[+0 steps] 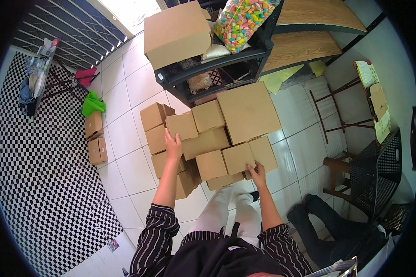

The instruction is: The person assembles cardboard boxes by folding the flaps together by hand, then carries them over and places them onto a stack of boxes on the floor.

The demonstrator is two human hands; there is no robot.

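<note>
A stack of several plain cardboard boxes (212, 138) stands on the white tiled floor in front of me. My left hand (173, 145) lies flat against the side of a small box (182, 125) in the upper left of the stack. My right hand (256, 171) grips the lower edge of a box (238, 158) at the stack's right front. A large flat box (248, 111) sits on top at the right. My striped sleeves and white trousers show below.
A black shelf rack (217, 69) behind the stack carries a big box (176, 33) and a bag of coloured sweets (242, 21). More small boxes (95, 138) stand by the checkered wall at left. A wooden stool (339, 177), a mesh rack (376, 173) and a seated person's dark legs (323, 217) are at right.
</note>
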